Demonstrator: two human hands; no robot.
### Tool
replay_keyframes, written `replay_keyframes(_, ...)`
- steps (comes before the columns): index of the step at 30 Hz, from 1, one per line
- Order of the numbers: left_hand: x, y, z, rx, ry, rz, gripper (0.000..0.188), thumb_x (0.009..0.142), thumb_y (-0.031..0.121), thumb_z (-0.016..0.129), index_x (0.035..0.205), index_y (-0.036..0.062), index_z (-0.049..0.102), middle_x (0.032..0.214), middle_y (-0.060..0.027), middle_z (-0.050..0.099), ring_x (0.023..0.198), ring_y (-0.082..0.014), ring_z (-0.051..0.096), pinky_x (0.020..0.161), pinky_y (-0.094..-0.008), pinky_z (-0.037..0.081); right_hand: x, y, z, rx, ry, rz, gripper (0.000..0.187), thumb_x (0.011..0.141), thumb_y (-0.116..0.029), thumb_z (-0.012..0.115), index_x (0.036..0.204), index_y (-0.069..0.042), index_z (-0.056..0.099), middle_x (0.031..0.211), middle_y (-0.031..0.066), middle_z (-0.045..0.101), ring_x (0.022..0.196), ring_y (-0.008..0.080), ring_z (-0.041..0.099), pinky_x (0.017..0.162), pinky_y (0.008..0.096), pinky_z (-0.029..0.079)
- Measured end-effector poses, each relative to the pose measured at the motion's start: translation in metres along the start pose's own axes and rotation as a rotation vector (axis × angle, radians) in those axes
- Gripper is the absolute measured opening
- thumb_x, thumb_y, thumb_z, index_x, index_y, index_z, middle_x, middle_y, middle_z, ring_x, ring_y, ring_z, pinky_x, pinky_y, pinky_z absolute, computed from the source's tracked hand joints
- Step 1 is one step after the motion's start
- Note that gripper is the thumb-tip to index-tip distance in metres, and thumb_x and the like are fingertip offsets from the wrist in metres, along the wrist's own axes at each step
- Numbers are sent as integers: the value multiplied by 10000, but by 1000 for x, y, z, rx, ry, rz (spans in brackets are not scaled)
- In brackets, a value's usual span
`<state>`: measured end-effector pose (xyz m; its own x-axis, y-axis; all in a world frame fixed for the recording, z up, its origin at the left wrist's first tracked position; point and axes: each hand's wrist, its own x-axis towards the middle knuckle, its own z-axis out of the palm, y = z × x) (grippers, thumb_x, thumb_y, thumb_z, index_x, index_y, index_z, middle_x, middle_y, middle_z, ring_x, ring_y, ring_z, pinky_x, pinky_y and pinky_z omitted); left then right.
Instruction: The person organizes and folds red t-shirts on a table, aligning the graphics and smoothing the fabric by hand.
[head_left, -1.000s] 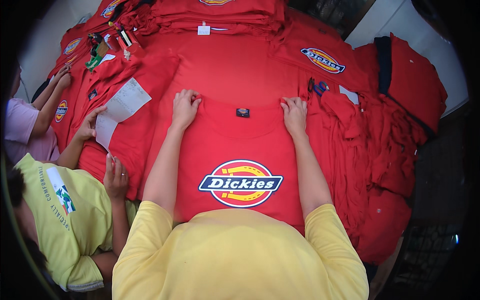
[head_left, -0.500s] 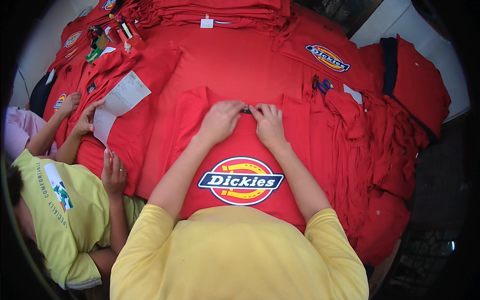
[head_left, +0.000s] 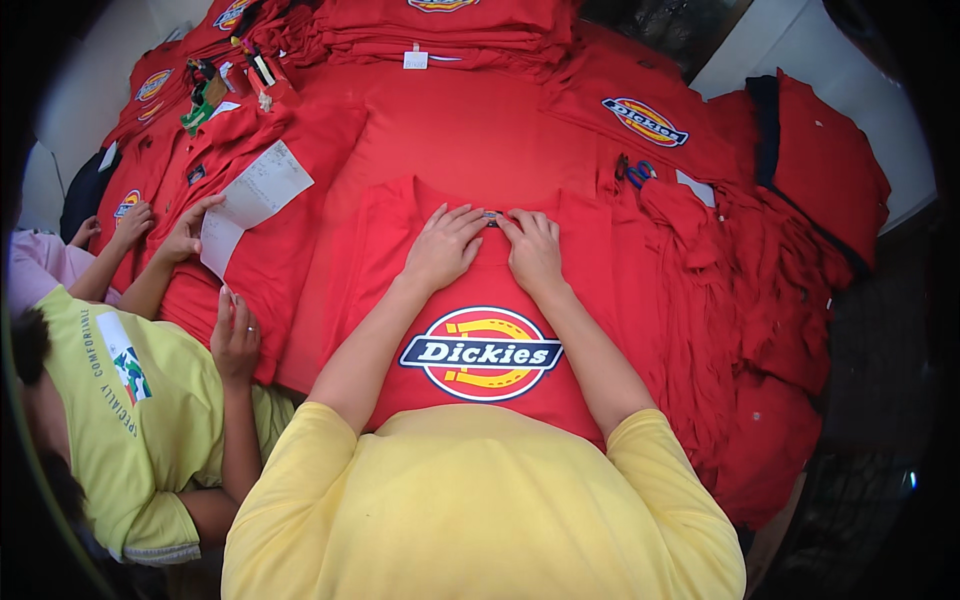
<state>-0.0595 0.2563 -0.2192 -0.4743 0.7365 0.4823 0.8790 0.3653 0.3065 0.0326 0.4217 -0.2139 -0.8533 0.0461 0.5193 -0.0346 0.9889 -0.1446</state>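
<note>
A red T-shirt (head_left: 590, 260) with a round printed emblem (head_left: 480, 352) on its chest lies flat in front of me, neckline pointing away. My left hand (head_left: 443, 248) rests on the left part of the neckline, fingers stretched out and slightly apart. On the other side of the small dark neck label (head_left: 491, 218), my right hand (head_left: 533, 250) lies with its fingers spread over the collar, the nearest fingertip beside the label. Both palms face down, so whatever is under them is hidden.
At my left, a co-worker in a yellow-green shirt (head_left: 150, 400) holds a sheet of paper (head_left: 262, 190) over red garments. Folded red shirts (head_left: 450, 35) are stacked at the far side. Blue-handled scissors (head_left: 640, 174) lie right of me, beside heaped red garments (head_left: 750, 310).
My left hand's bent fingers have straightened and spread along the neckline. My right hand's fingers have spread a little too. The shirt stays in place while the view has shifted slightly.
</note>
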Motion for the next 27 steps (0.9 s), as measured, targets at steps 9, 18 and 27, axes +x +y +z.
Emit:
replay_keyframes(9,-73,24,-61,31,178,-80,205,842,137,631,1029,65,677,1112,-84,639,1156,-254,538,1051,-433,352,-59,34,-128,268,-173,224,301,826,23,478,1076,-8,643,1074,169,616,1071,355,543,922,407,440)
replay_keyframes(18,-229,73,-125,324,245,-696,431,800,198,711,1190,77,574,1185,-137,533,1117,-337,478,956,-443,369,-200,-12,-251,24,-632,794,327,794,-304,724,848,-11,589,844,147,622,754,335,608,668,434,467)
replay_keyframes(27,-299,73,-107,-272,415,-1208,257,905,240,645,979,14,548,916,-88,584,832,-191,577,748,-356,490,-232,0,-250,326,-475,717,249,805,-206,712,857,0,583,716,113,565,635,230,552,607,353,450)
